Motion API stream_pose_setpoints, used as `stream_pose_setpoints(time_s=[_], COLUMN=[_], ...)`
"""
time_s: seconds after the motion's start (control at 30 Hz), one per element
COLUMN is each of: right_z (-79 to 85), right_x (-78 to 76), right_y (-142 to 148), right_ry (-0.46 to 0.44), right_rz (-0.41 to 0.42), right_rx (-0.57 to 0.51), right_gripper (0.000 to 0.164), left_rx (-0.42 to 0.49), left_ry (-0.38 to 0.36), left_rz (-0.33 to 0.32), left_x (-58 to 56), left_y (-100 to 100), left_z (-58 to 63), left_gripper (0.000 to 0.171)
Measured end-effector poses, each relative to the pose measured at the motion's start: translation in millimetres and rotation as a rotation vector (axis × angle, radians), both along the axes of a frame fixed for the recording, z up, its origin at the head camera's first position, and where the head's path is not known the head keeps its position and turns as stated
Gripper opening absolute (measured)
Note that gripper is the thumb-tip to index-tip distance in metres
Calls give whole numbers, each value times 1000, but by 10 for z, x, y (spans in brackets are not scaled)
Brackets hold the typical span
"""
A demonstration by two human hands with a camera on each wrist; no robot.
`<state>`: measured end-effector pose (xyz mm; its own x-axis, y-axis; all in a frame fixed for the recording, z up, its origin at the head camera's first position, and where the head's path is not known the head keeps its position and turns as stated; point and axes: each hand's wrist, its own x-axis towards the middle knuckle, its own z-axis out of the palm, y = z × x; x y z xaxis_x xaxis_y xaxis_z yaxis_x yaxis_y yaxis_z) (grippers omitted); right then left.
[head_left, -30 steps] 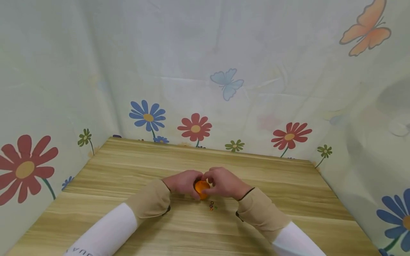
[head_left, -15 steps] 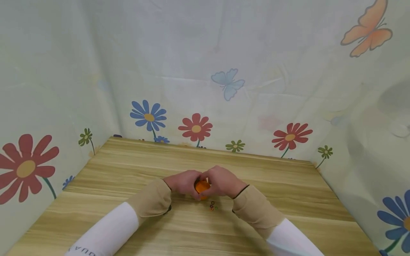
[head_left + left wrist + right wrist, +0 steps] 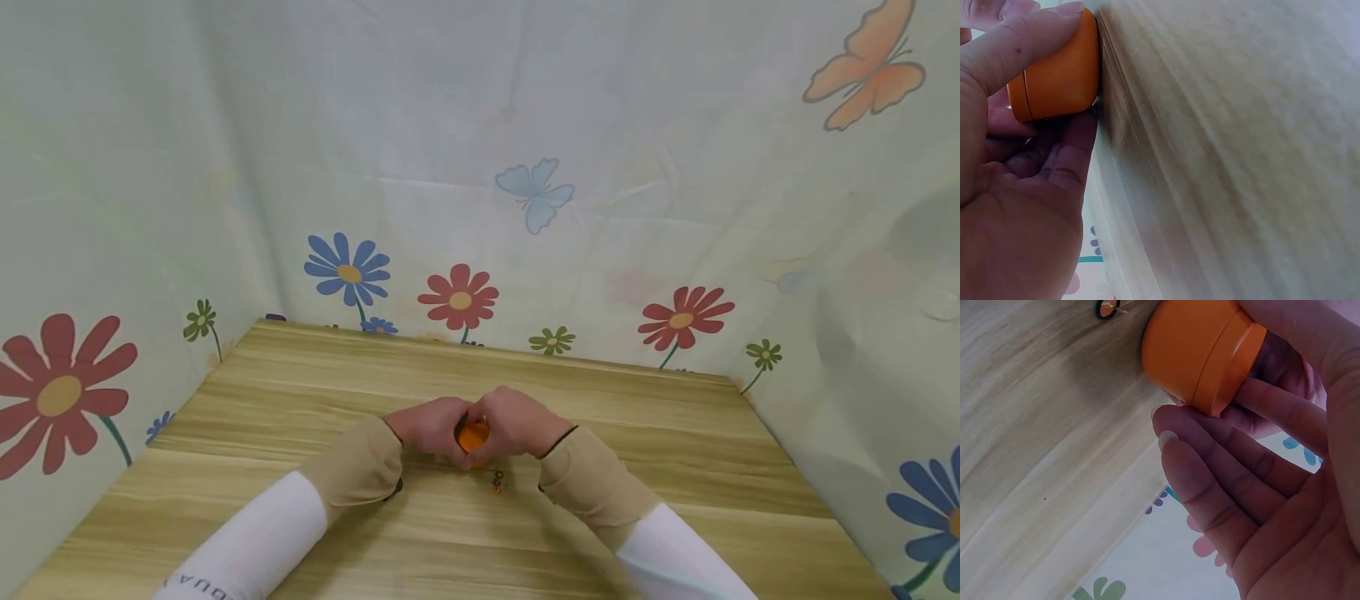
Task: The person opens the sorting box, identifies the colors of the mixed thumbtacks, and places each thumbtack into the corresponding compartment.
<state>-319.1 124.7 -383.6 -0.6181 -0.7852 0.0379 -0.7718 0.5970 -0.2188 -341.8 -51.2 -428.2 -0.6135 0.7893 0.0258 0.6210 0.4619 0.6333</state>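
A small round orange jar [image 3: 473,435] with a seam below its lid stands on the wooden table between both hands. My left hand [image 3: 433,427] grips its body low down, thumb [image 3: 1041,40] on one side and fingers beneath in the left wrist view. From the other side, my right hand [image 3: 519,423] pinches the lid end between thumb and index finger, while its other fingers [image 3: 1197,481] extend loosely. Just in front of the jar lie several tiny coloured pieces [image 3: 498,482]. One shows in the right wrist view as a dark-rimmed orange disc [image 3: 1107,307] with a gold pin.
The wood-grain table [image 3: 360,367] reaches back to a pale curtain [image 3: 420,125] printed with flowers and butterflies. The same cloth encloses the left and right sides.
My right hand has shifted slightly left and closed in round the jar's top, covering more of it. My left hand stays nearly still on the jar. The tiny pieces lie where they were.
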Motion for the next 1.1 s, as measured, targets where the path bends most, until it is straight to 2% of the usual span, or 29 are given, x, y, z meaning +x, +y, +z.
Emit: stream_pose_setpoints(time_s=[0.17,0.33,0.77,1.1], right_z=[15,48,46,29], right_x=[-11,-12,-3,-15], right_y=[-9,-26,-33,-43], right_ry=[4,15,20,39], right_rz=[40,49,71,63], right_rx=[-9,-8,-2,16], right_gripper=[16,15,14,18], left_rx=[-17,-38,-48,-28], left_ry=[3,52,113,92], left_rz=[6,9,9,8], left_x=[-28,-62,-24,-32], left_y=[8,17,36,16], left_z=[-19,-7,-36,-42], left_gripper=[44,45,47,47])
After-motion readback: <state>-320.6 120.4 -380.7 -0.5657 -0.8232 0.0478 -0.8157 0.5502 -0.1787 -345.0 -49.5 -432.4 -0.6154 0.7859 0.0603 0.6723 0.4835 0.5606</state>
